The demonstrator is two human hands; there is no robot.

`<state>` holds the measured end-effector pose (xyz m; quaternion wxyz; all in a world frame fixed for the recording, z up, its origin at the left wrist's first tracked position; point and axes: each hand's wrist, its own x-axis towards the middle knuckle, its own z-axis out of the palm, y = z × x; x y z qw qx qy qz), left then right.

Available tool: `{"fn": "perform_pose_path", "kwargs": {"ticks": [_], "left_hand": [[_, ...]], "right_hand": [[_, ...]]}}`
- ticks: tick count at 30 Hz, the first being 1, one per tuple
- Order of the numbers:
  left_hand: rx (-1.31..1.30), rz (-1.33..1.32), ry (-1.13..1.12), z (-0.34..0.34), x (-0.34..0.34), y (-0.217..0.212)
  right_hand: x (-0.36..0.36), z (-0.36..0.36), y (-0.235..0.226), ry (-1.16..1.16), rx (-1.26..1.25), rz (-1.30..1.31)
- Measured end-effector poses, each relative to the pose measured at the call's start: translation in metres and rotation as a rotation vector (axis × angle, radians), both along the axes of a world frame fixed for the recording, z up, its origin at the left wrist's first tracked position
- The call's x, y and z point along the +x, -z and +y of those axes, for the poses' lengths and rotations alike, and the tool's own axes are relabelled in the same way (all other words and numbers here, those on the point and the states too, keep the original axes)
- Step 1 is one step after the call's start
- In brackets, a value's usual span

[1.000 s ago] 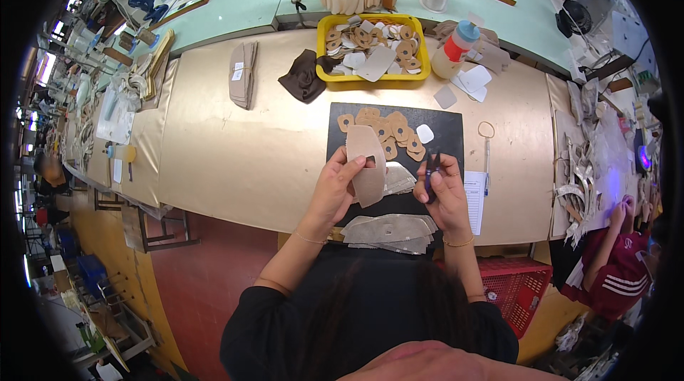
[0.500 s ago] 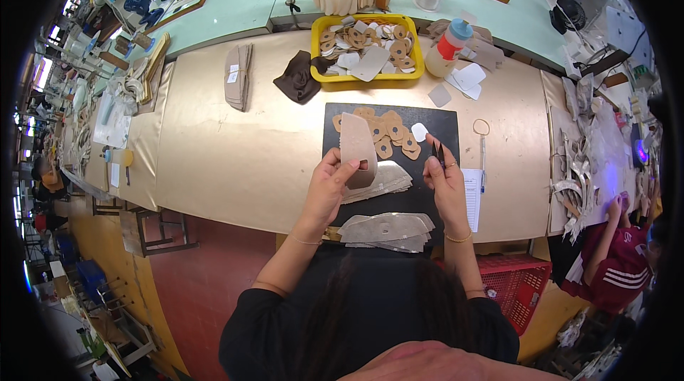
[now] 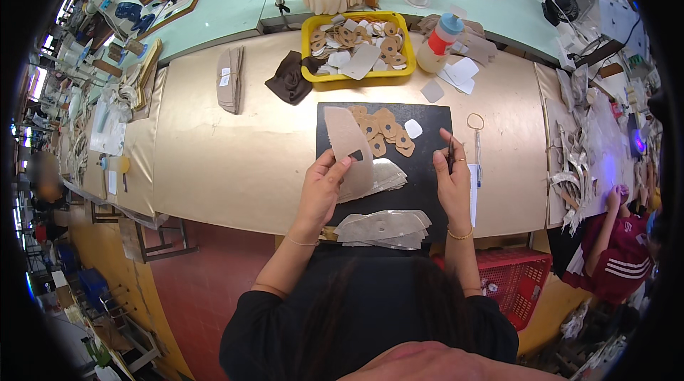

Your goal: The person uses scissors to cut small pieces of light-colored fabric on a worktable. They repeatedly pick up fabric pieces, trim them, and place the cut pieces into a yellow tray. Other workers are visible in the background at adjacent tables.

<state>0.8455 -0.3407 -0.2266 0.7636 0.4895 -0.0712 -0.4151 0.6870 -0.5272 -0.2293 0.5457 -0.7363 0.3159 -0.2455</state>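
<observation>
Between the thumb and fingers of my left hand (image 3: 320,189) is a beige curved fabric panel (image 3: 345,128) with a small rectangular cut-out near my thumb. My right hand (image 3: 453,192), to the right of it, is closed around small dark thread snips (image 3: 450,153), its index finger stretched up along them. Below both hands lies a black mat (image 3: 431,114). Tan rounded pieces with dark centres (image 3: 387,124) and one white rounded piece (image 3: 413,128) lie on it. Greyish panels (image 3: 389,176) are partly covered by the held panel; another fanned stack (image 3: 383,230) sits at the near edge.
Behind the mat stand a yellow basket (image 3: 356,80) of small pieces and a bottle (image 3: 436,46) with a blue cap. A dark brown cloth (image 3: 288,78) and a tied beige bundle (image 3: 229,82) lie left. A pen (image 3: 479,160) lies right; a red crate (image 3: 509,285) is below.
The beige panel has turned in my left hand and shows more of its broad face. My right hand with the snips has moved slightly right, away from the white piece. The view has shifted a little.
</observation>
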Motion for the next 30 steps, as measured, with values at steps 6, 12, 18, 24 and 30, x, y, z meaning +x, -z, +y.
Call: {"fn": "perform_pose_path", "kwargs": {"ticks": [6,12,18,24,30], "left_hand": [[-0.071,0.064,0.022,-0.001,0.001,0.0],[-0.091,0.089,0.028,-0.003,0.0,0.001],[-0.087,0.043,0.038,-0.002,0.001,0.001],[-0.113,0.05,0.008,-0.003,0.001,-0.001],[-0.147,0.067,-0.03,-0.005,0.0,-0.006]], "right_hand": [[0.001,0.007,0.004,0.013,0.027,0.025],[0.014,0.022,0.001,-0.075,0.053,-0.09],[0.022,0.038,-0.024,-0.242,-0.17,-0.081],[0.033,0.046,-0.028,-0.199,-0.175,-0.131],[0.037,0.046,-0.03,-0.16,-0.205,-0.16]]}}
